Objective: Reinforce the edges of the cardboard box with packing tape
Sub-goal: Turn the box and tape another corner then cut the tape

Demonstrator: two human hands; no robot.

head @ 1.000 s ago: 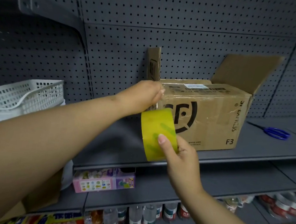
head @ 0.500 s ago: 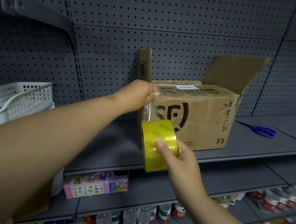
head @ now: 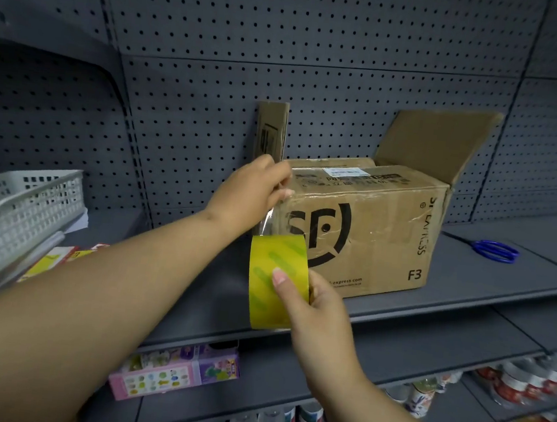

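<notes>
left hand (head: 255, 191) fingers pinch tape end at cardboard box (head: 371, 234) corner | right hand (head: 322, 304) fingers grip tape roll (head: 276, 279)

Dim, even light (edges blurred, warped)

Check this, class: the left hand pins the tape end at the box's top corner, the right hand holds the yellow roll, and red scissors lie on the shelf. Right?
Wrong in one respect: the scissors are blue, not red, as the head view shows. The rest stands.
</notes>
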